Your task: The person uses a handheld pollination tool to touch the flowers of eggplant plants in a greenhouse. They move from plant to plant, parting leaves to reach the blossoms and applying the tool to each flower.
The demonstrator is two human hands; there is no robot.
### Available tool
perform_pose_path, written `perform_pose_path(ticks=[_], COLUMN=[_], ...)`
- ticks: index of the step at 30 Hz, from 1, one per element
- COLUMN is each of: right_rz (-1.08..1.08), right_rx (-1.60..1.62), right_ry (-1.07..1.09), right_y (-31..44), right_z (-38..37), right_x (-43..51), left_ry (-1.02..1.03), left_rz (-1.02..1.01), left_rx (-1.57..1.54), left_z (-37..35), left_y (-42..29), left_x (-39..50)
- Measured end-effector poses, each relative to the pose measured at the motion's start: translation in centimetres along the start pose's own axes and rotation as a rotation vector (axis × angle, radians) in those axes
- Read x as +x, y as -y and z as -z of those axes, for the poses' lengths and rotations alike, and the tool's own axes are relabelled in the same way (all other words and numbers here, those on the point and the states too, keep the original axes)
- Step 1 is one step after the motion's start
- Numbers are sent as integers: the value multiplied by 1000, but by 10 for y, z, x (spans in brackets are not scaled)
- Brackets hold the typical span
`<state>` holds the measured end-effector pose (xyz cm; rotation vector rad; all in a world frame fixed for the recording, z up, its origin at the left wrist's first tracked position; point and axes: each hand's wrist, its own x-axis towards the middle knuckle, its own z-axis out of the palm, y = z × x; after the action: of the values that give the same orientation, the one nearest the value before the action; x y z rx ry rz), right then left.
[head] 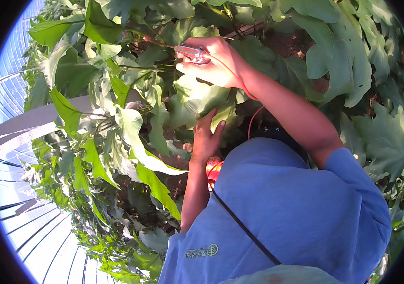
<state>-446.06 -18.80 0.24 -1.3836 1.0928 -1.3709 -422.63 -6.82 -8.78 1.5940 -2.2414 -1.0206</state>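
My right hand [211, 62] is closed around a small handheld device [192, 53] with a clear and metallic body. A thin rod runs from its front to a small pinkish tip among the stems. A thin red cord or tube [251, 122] passes from the device along my wrist and down towards my body. Below, my left hand [207, 136] reaches under a broad green leaf [196, 96], fingers apart; its fingertips touch or nearly touch the leaf's lower edge. Whether anything is under those fingertips is hidden. A red patterned container [213, 172] shows beside my left forearm, partly behind my blue shirt.
Dense, large-leaved plants surround both arms, with thin stems [145, 67] near the device. A pale curved band [42, 115] crosses at the left, before a ribbed translucent cover [6, 81]. Brown soil [289, 44] shows between leaves. A dark strap [246, 230] crosses my shirt.
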Motion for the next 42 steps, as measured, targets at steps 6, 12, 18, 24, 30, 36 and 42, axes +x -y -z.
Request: perform_pose_path(ticks=[6, 12, 18, 24, 30, 36, 42], right_rz=[35, -37, -8, -43, -37, -182, -256], right_rx=[-244, -284, -352, -231, -148, -97, 61], right_ry=[-55, 1, -25, 63, -38, -33, -138], right_y=[-27, -37, -32, -34, -23, -7, -12], right_z=[-46, -51, -45, -17, 59, 125, 165], right_x=[65, 93, 87, 53, -6, -54, -102], left_ry=[24, 13, 38, -214, -999, -1187, -655], left_rz=[137, 175, 112, 149, -395, -450, -165], left_rx=[-185, -206, -187, -530, -241, -267, -424], left_z=[30, 41, 48, 63, 101, 199, 228], left_y=[2, 3, -11, -60, -137, -175, -178], left_x=[-18, -25, -20, 2, 70, 154, 202])
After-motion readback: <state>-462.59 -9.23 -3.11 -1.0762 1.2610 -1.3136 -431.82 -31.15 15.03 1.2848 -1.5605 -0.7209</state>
